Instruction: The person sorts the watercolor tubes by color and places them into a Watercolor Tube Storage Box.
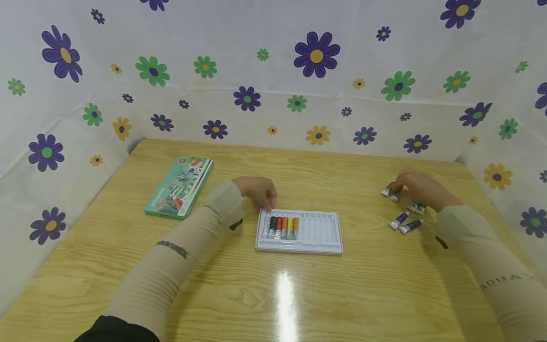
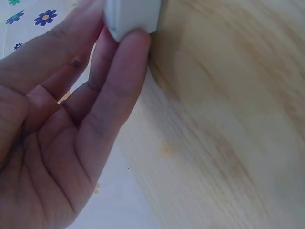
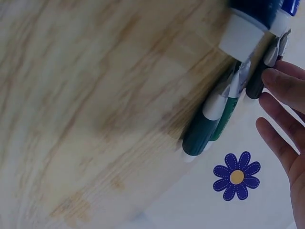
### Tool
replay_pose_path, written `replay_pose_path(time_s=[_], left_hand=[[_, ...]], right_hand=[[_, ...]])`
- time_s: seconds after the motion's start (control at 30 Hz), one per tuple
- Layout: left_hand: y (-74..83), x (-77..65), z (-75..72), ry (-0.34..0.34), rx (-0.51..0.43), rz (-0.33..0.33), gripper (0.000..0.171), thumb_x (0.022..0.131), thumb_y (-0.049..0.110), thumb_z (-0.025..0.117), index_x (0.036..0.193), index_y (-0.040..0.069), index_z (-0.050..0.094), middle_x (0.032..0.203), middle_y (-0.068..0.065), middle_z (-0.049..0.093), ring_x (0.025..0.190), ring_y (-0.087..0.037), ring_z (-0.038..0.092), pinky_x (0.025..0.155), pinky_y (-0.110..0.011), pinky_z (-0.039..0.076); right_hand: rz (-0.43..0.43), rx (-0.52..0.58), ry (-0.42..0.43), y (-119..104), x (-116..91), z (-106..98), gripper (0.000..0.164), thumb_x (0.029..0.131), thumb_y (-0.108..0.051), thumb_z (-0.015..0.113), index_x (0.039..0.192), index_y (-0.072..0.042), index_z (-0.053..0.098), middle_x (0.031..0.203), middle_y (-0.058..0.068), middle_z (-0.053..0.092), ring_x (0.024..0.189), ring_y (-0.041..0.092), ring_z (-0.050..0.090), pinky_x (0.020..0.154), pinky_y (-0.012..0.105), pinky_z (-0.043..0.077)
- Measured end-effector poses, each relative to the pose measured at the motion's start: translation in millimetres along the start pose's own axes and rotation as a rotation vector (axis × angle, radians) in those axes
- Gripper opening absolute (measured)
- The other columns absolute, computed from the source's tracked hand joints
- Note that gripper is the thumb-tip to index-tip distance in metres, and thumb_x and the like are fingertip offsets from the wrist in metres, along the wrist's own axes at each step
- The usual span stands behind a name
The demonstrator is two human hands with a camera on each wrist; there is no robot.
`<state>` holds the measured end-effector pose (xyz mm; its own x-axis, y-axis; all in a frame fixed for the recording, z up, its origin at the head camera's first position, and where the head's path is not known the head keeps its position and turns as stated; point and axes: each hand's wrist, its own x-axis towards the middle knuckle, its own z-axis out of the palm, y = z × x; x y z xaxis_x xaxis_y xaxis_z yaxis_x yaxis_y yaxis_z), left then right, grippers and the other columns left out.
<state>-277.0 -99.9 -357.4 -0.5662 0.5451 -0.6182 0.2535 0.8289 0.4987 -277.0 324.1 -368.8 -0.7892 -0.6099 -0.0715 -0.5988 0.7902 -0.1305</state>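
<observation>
A white plastic tray [image 1: 318, 244] lies mid-table, with several small paint tubes [image 1: 278, 228] filling its left slots. My left hand [image 1: 258, 191] pinches the tray's far left corner between thumb and fingers; the left wrist view shows fingertips on the white edge [image 2: 136, 16]. Over at the right, my right hand [image 1: 420, 189] reaches down to loose paint tubes. Its fingertips pinch a dark tube [image 3: 257, 82] seen in the right wrist view. Two green tubes [image 1: 416, 207] lie just below that hand. Closer to me are a purple tube [image 1: 399, 220] and a dark tube [image 1: 411, 226].
A teal paint box [image 1: 177, 187] with a printed picture lies at the left of the wooden table [image 1: 239, 294]. White cloth with flower prints [image 1: 273, 61] hangs around the back and sides.
</observation>
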Motion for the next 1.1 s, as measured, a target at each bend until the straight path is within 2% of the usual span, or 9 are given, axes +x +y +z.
replay_pose_path(time_s=[0.23, 0.63, 0.77, 1.1], left_hand=[[-0.2, 0.3, -1.6, 0.0, 0.006, -0.004, 0.004, 0.084, 0.005, 0.067, 0.082, 0.005, 0.064, 0.079, 0.0, 0.057, 0.068, -0.008, 0.058, 0.066, -0.021, 0.055], [1.8, 0.7, -3.3, -0.001, 0.008, -0.028, 0.004, 0.084, 0.006, 0.067, 0.082, 0.006, 0.064, 0.08, 0.0, 0.058, 0.07, -0.01, 0.058, 0.069, -0.022, 0.055], [2.3, 0.7, -3.4, -0.001, -0.001, -0.031, 0.004, 0.084, 0.006, 0.067, 0.082, 0.006, 0.064, 0.08, 0.0, 0.058, 0.071, -0.01, 0.059, 0.069, -0.022, 0.055], [4.4, -2.9, -1.5, -0.004, -0.004, -0.02, 0.004, 0.084, 0.005, 0.067, 0.081, 0.005, 0.064, 0.078, 0.001, 0.058, 0.067, -0.009, 0.059, 0.068, -0.023, 0.056]], right_hand=[[-0.005, 0.024, -0.059, 1.8, -0.8, -3.9, 0.017, 0.071, 0.002, 0.075, 0.088, -0.003, 0.073, 0.087, 0.01, 0.07, 0.08, 0.025, 0.065, 0.077, 0.044, 0.054], [0.003, 0.027, -0.104, 1.0, 0.6, -3.7, 0.017, 0.074, 0.004, 0.071, 0.091, 0.0, 0.071, 0.088, 0.013, 0.071, 0.082, 0.028, 0.065, 0.079, 0.046, 0.053], [0.017, 0.029, -0.1, 0.1, 1.1, -3.4, 0.017, 0.073, 0.004, 0.072, 0.09, 0.0, 0.072, 0.087, 0.011, 0.07, 0.08, 0.026, 0.065, 0.078, 0.045, 0.053], [-0.033, 0.017, -0.058, -3.0, -0.7, -2.8, 0.016, 0.072, 0.001, 0.075, 0.087, -0.003, 0.072, 0.08, 0.005, 0.067, 0.073, 0.018, 0.062, 0.069, 0.038, 0.053]])
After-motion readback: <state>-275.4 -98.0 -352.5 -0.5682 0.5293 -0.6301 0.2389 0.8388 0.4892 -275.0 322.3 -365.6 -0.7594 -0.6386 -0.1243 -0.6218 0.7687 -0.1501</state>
